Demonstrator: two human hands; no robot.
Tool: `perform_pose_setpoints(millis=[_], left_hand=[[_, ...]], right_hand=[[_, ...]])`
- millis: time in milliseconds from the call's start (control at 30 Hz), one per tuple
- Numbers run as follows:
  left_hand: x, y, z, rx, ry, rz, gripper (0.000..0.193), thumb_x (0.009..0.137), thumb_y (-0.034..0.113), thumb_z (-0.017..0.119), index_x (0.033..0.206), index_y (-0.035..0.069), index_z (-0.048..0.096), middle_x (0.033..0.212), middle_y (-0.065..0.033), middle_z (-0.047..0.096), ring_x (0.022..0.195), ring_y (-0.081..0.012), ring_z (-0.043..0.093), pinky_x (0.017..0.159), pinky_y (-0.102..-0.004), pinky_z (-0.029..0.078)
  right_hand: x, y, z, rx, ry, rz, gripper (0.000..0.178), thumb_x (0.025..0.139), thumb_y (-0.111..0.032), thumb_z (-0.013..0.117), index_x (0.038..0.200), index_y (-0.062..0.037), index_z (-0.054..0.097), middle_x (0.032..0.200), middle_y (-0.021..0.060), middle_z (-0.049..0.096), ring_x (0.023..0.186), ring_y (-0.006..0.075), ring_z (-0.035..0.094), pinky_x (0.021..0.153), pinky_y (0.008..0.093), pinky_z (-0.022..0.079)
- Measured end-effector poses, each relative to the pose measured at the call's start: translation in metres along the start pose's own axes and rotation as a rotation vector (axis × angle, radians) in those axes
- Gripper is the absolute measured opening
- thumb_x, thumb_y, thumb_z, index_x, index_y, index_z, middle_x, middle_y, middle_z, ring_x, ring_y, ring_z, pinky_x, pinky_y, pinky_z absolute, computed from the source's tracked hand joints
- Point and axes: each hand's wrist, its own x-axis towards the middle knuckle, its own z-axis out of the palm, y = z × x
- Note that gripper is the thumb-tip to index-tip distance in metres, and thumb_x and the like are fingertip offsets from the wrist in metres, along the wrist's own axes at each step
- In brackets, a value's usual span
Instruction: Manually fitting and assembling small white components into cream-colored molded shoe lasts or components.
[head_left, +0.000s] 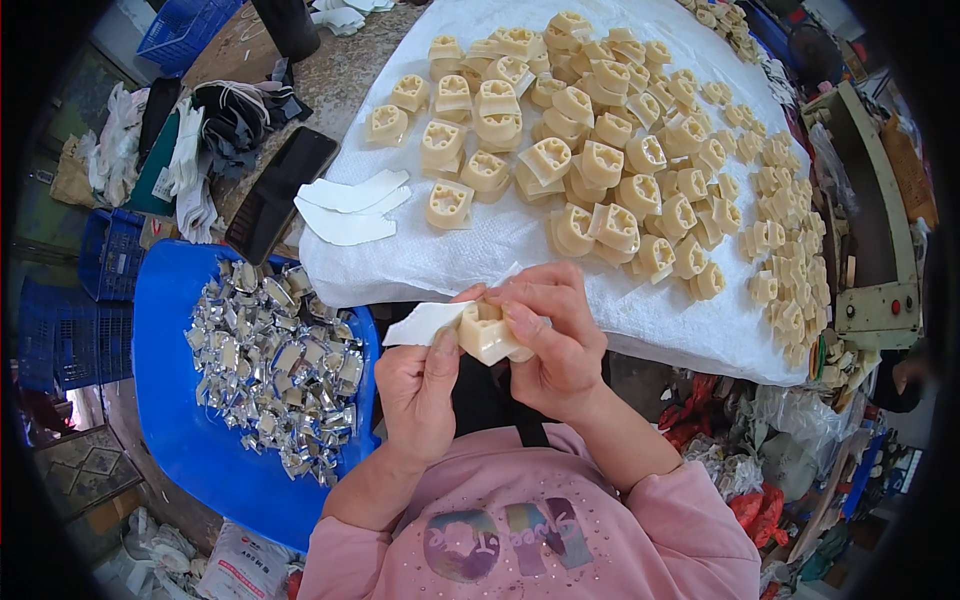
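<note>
In front of my chest, both hands are closed around a small cream plastic part with a hollow top and smooth sides. My left hand pinches a white curved paper-like strip against the part's left side, its thumb at the edge. From the right, my right hand grips the same part, with fingers over the top and thumb along its side. Just beyond my hands, many similar cream parts are piled on a white woven cloth. More white strips lie on the cloth's left edge.
A blue plastic tub at left holds many small silvery pieces. A black phone lies beside the cloth, near gloves. Blue crates stand farther left. A pale metal machine frame and plastic bags are at right.
</note>
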Motion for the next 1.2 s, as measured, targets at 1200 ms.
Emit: perform_pose_setpoints(millis=[1200], left_hand=[[0.016, -0.014, -0.021, 0.404, -0.033, 0.328, 0.025, 0.078, -0.005, 0.068, 0.102, 0.000, 0.068, 0.081, -0.0068, 0.059, 0.073, -0.0173, 0.054, 0.066, -0.0259, 0.045]], right_hand=[[0.007, 0.000, -0.015, -0.051, -0.339, 0.196, 0.031, 0.056, 0.006, 0.059, 0.085, -0.0060, 0.058, 0.079, 0.0043, 0.045, 0.080, 0.0233, 0.045, 0.077, 0.0408, 0.026]])
